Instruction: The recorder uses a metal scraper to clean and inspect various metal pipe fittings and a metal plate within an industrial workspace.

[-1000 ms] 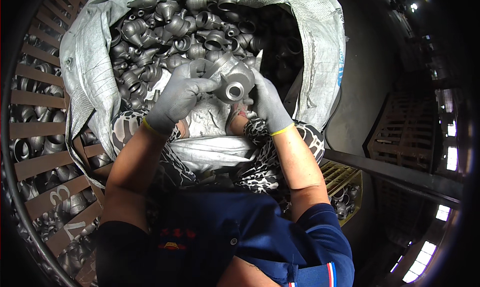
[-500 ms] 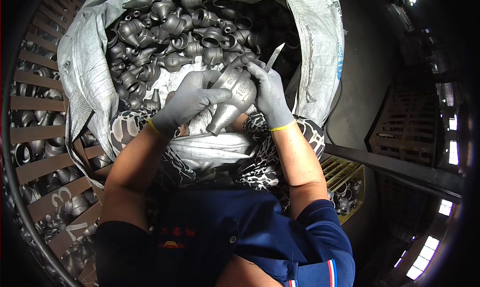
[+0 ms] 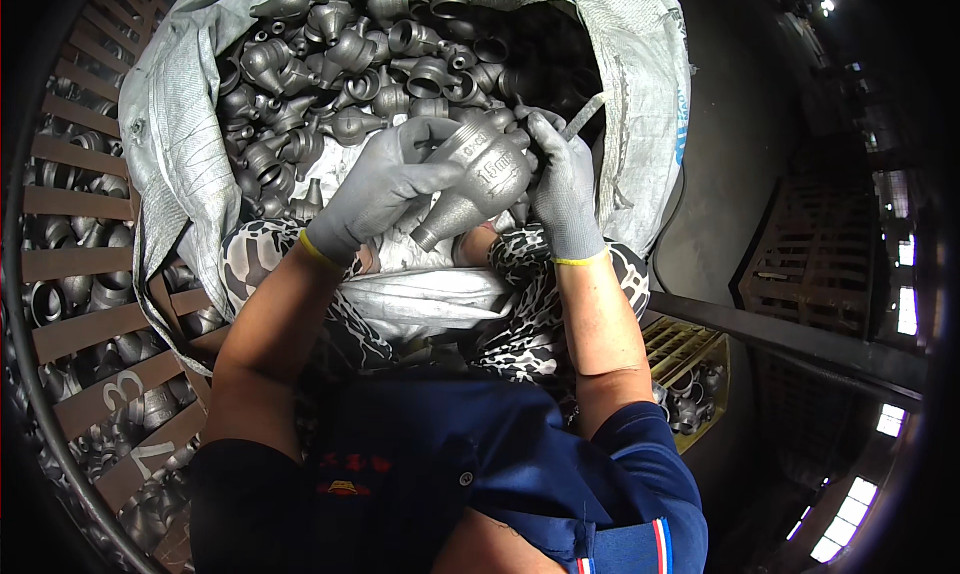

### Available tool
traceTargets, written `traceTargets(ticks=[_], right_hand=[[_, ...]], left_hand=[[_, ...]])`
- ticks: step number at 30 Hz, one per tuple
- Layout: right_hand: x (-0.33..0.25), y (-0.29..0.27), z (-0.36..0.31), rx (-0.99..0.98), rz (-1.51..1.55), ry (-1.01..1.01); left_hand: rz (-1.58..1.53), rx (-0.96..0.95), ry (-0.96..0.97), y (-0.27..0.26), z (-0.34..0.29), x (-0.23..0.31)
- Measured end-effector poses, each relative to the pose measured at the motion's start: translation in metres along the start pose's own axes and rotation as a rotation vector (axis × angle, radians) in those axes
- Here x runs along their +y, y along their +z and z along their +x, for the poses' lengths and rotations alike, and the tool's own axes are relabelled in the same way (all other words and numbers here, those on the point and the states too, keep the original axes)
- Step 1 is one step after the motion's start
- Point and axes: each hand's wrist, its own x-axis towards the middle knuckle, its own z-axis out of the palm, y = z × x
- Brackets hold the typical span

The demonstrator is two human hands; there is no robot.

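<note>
Left of the big grey woven sack (image 3: 170, 144), a wooden slatted crate (image 3: 75, 224) holds more dark metal castings between its boards. The sack itself is heaped with grey funnel-shaped metal fittings (image 3: 370, 54). In front of the sack's near rim, the left hand (image 3: 385, 189), in a grey glove with a yellow cuff, has its fingers wrapped around a grey cast fitting (image 3: 480, 179), which lies tilted with its narrow spout pointing down and toward the person. Just right of the fitting, the right hand (image 3: 562, 189), gloved the same way, is clenched on a thin metal tool (image 3: 583, 116) whose tip sticks up over the sack's dark inside; it seems to touch the fitting's wide end, though the contact is hidden. Right of the sack and lower, a yellow crate (image 3: 690, 374) holds a few more castings.
</note>
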Motion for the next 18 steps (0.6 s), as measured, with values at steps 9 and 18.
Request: traceTargets(ticks=[9, 18], right_hand=[[0.005, -0.029, 0.018, 0.135, 0.244, -0.01], [0.004, -0.002, 0.008, 0.184, -0.005, -0.096]], left_hand=[[-0.294, 0.086, -0.029, -0.001, 0.002, -0.021], [-0.146, 0.045, -0.093, -0.003, 0.011, -0.024]])
